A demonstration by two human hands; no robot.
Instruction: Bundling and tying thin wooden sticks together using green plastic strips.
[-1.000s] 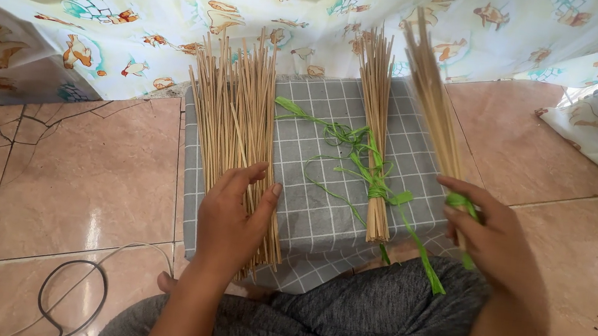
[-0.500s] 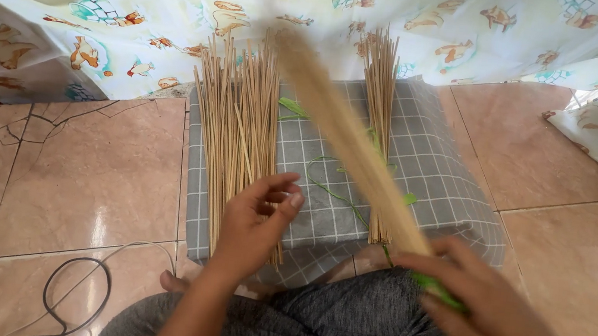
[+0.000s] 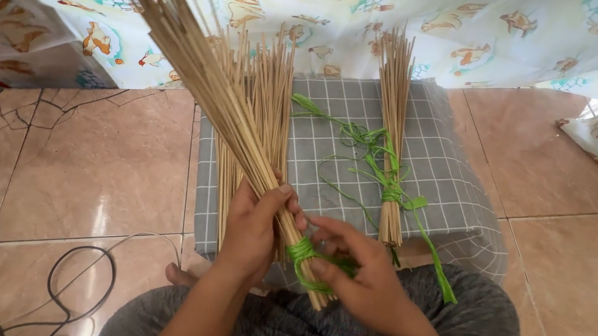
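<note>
Head view is showing the person sitting cross-legged in grey trousers, working just above the lap. Nearest, the right hand (image 3: pixel 368 285) is pinching the green strip (image 3: pixel 302 255) wound around the lower end of a stick bundle (image 3: pixel 230 111), fingers closed on it. Beside it, the left hand (image 3: pixel 253 227) is wrapping around the same bundle just above the tie, gripping it so it is slanting up and away to the left. By the look of it, the binding is being tightened or adjusted; finishing it would call for a firm grip. Farther off, a grey checked cloth (image 3: pixel 443 154) is carrying loose sticks (image 3: pixel 265 104), a tied bundle (image 3: pixel 396 126) and loose green strips (image 3: pixel 349 159), before a patterned sheet (image 3: pixel 479 38).
</note>
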